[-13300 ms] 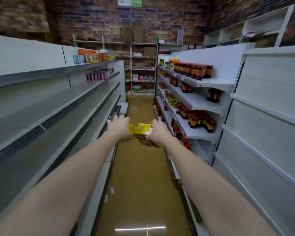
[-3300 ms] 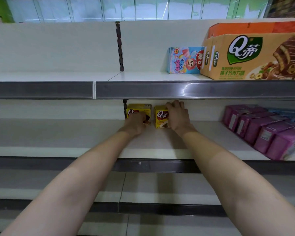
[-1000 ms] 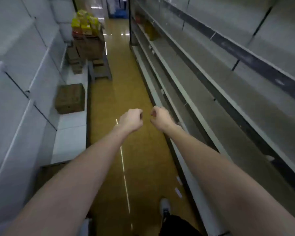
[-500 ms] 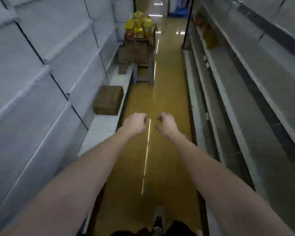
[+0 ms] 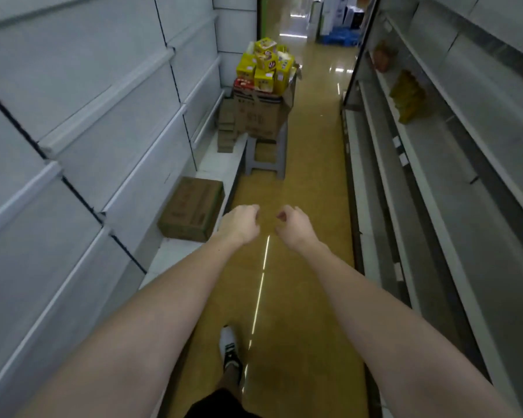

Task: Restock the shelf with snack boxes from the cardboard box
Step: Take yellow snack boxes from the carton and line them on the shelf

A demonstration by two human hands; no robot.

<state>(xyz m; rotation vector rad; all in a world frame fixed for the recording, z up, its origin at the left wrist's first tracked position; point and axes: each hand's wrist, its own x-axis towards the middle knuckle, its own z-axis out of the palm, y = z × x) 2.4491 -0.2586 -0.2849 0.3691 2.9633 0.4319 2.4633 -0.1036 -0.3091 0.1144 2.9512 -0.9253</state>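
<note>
Two long runs of grey shelving (image 5: 82,122) are lining a narrow aisle, one on each side, with a glossy ochre floor (image 5: 311,164) running between them toward a bright opening at the far end. Well ahead, against the left run, one open cardboard box (image 5: 255,117) is sitting on a grey stool (image 5: 266,159), and a heap of yellow snack boxes (image 5: 264,69) is piling above its rim; at least seven are showing, the exact count being unclear. One closed brown carton (image 5: 192,209) is lying on the bottom ledge of the left shelving, near its front edge, and some small brown packs (image 5: 227,137) are stacked beyond it beside the stool. Two bare forearms are reaching forward over the floor. The left hand (image 5: 240,223) and the right hand (image 5: 295,226) are hanging side by side, apart, fingers loosely curled and holding nothing. One white shoe (image 5: 230,348) is stepping on the floor below.
</note>
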